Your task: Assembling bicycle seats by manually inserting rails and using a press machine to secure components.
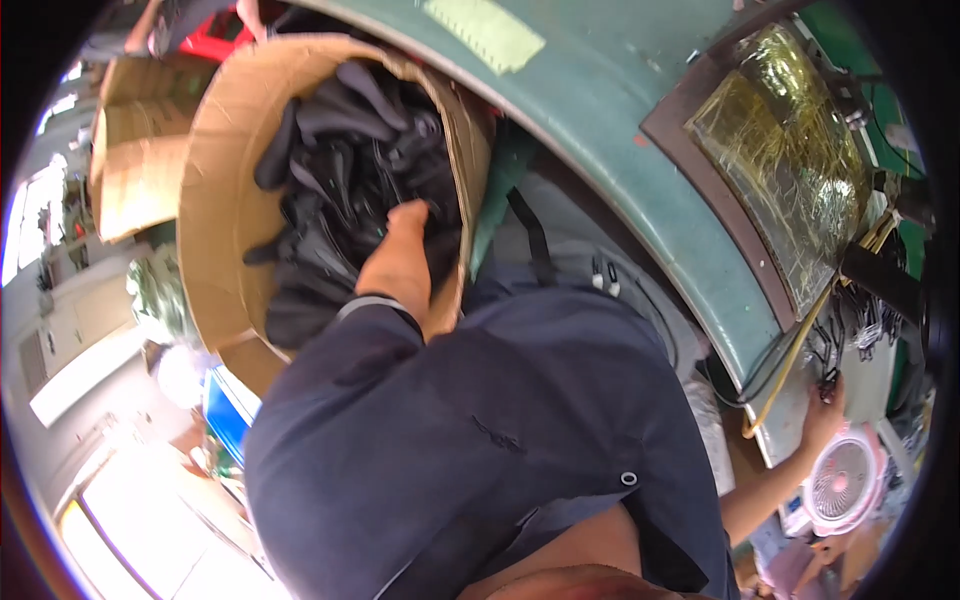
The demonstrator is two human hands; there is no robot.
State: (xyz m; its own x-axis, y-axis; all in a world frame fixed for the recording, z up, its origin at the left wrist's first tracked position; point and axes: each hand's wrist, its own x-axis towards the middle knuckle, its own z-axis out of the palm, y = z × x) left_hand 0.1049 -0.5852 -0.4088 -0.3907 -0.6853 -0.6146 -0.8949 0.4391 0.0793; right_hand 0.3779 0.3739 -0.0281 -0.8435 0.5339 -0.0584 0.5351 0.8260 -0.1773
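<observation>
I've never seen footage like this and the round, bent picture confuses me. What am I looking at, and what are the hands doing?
There is no machine doing the handling: a person wears a wide fisheye camera on the head, looking down, so straight edges curve. The dark blue cloth filling the middle is the person's own sleeve. The left hand reaches into a cardboard box full of black plastic parts; whether it grips one cannot be seen. The right hand rests at the edge of a green work table, near black cables and a small pink fan.
</observation>
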